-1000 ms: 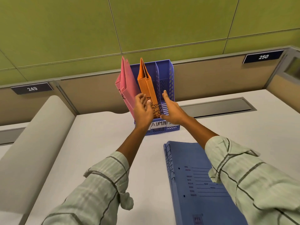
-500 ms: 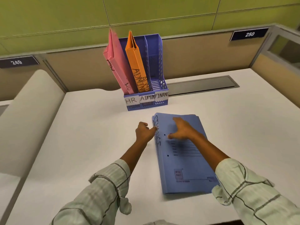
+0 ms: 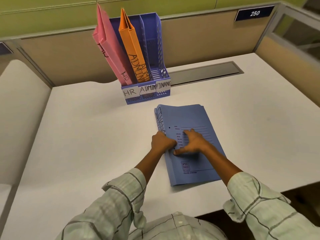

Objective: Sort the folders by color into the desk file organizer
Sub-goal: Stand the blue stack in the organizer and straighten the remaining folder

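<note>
White table in a cubicle, tan partition and green wall behind. At the back, the blue organizer: pink folders in the HR slot, orange folders in ADMIN, FINANCE slot on the right has nothing in it. A second ago both your hands were up at the orange folders; now they're down on the blue folder stack, lying flat on the table near the organizer, in front of it. Your left hand curls around the stack's spine edge, grasping it. Your right hand presses on the top cover, fingers spread, not clenched. So ADMIN looks done; blue is the last color, likely headed for FINANCE.
</note>
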